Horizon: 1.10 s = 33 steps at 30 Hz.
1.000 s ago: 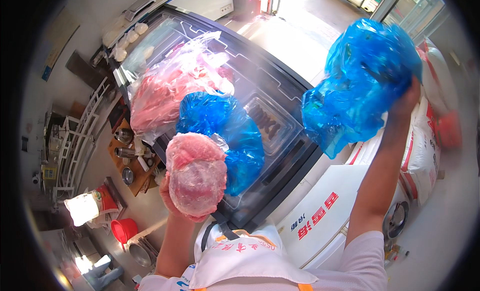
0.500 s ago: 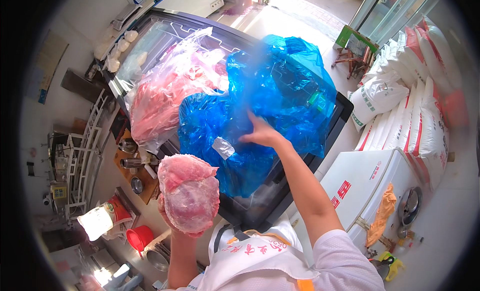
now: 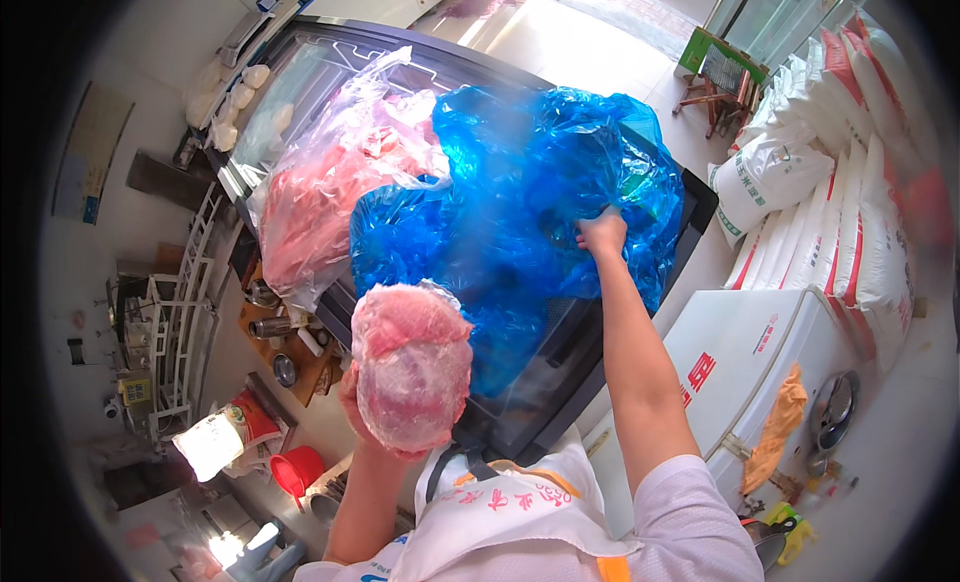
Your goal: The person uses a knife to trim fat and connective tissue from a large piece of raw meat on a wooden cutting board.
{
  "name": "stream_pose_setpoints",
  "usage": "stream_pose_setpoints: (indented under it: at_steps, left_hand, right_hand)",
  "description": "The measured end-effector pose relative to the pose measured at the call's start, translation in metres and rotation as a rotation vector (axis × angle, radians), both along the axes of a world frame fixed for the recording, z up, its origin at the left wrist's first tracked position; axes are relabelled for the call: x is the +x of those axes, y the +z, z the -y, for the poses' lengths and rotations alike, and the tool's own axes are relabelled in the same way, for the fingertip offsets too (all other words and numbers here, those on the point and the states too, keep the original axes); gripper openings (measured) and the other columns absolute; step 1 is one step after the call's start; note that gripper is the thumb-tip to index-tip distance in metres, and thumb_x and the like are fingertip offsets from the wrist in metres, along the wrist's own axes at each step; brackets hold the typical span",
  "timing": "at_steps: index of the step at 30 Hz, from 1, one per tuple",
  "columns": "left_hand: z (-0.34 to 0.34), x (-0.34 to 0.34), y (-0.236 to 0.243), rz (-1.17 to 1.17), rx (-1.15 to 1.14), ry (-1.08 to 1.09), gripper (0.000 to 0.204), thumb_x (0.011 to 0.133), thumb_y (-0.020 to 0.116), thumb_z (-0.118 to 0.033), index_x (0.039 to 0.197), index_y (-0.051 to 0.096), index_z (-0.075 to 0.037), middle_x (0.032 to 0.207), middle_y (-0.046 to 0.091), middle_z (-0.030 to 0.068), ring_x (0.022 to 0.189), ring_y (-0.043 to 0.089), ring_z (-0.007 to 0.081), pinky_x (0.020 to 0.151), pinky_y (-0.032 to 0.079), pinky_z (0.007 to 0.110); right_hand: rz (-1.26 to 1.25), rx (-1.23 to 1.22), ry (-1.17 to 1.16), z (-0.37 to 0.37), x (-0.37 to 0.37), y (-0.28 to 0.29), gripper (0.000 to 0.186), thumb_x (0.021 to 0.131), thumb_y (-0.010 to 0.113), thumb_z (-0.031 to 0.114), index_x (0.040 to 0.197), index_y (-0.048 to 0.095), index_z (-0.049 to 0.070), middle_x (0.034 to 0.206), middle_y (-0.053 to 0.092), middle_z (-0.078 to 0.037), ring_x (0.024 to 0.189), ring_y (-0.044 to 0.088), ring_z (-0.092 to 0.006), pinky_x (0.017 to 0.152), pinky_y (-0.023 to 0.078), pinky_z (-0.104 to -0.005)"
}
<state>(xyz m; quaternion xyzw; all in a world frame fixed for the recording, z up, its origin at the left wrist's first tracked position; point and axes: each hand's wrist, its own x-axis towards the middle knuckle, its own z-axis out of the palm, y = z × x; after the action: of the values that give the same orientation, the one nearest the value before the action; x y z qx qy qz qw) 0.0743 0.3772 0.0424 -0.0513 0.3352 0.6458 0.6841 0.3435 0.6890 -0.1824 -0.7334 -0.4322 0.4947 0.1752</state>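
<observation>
My left hand (image 3: 362, 412) holds a pale pink lump of frosty raw meat (image 3: 410, 362) low in the view, over the near edge of a dark, glass-topped chest (image 3: 520, 432). My right hand (image 3: 603, 232) is closed on crumpled blue plastic bags (image 3: 550, 162) spread over the chest's middle and right, its fingertips partly hidden in the plastic. Left of these lies a clear bag of red-pink meat (image 3: 310, 212).
White sacks (image 3: 830, 222) are stacked at the right, behind a white freezer (image 3: 730, 332) with an orange cloth (image 3: 775, 432). A folding stool (image 3: 705, 102) stands beyond. Leftward are a wooden board with utensils (image 3: 300, 357), a red scoop (image 3: 295, 472) and a white rack (image 3: 175, 312).
The raised blue bag has come down onto the chest. My right hand has since moved right and up and closed on the plastic; my left hand with the meat has shifted slightly right and up.
</observation>
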Motion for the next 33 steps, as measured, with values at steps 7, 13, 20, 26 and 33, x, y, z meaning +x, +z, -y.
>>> stream_pose_setpoints:
  at_steps: [7, 13, 20, 26, 33]
  left_hand:
    - [-0.105, 0.048, -0.027, 0.075, 0.133, 0.028, 0.058, 0.099, 0.058, -0.045, 0.144, 0.06, -0.009, 0.14, 0.068, 0.0139, 0.126, 0.067, 0.0351, 0.105, 0.057, 0.056]
    - [-0.256, 0.119, -0.145, 0.037, 0.442, -0.115, 0.06, 0.1, 0.057, -0.046, 0.15, 0.056, -0.011, 0.152, 0.06, 0.0171, 0.139, 0.057, 0.0412, 0.111, 0.051, 0.063]
    - [-0.293, 0.108, -0.221, -0.613, -0.257, -0.218, 0.043, 0.096, 0.065, -0.008, 0.138, 0.06, 0.001, 0.128, 0.068, 0.0178, 0.109, 0.07, 0.0345, 0.081, 0.059, 0.055]
    - [-0.249, 0.108, -0.193, -1.248, -0.052, -0.467, 0.048, 0.093, 0.067, 0.001, 0.138, 0.057, 0.009, 0.119, 0.07, 0.0217, 0.092, 0.074, 0.0268, 0.079, 0.059, 0.035]
    - [-0.13, 0.109, -0.107, -1.778, 0.512, -0.249, 0.031, 0.1, 0.071, -0.007, 0.131, 0.07, -0.003, 0.123, 0.073, 0.012, 0.102, 0.072, 0.0195, 0.086, 0.058, 0.03]
  right_hand:
    - [0.611, 0.489, 0.344, 0.065, -0.014, 0.007, 0.058, 0.086, 0.079, 0.017, 0.139, 0.06, 0.005, 0.131, 0.062, -0.021, 0.118, 0.065, -0.0437, 0.097, 0.056, -0.0534]
    - [0.557, 0.678, 0.469, 0.138, 0.008, 0.01, 0.025, 0.083, 0.075, 0.013, 0.108, 0.073, 0.008, 0.11, 0.07, -0.012, 0.111, 0.062, -0.0347, 0.095, 0.048, -0.0506]
    - [0.475, 0.768, 0.445, 0.175, 0.02, 0.043, 0.005, 0.086, 0.074, 0.014, 0.087, 0.073, 0.009, 0.098, 0.072, -0.008, 0.107, 0.061, -0.0303, 0.096, 0.042, -0.0507]
    - [0.516, 0.934, 0.496, 0.16, 0.047, 0.046, 0.021, 0.091, 0.073, 0.023, 0.075, 0.069, 0.01, 0.066, 0.067, -0.015, 0.066, 0.067, -0.0341, 0.074, 0.047, -0.0476]
    - [0.557, 1.031, -0.173, 0.192, 0.077, 0.132, 0.036, 0.097, 0.073, 0.013, 0.131, 0.068, 0.007, 0.113, 0.073, -0.013, 0.108, 0.064, -0.0319, 0.1, 0.046, -0.0478]
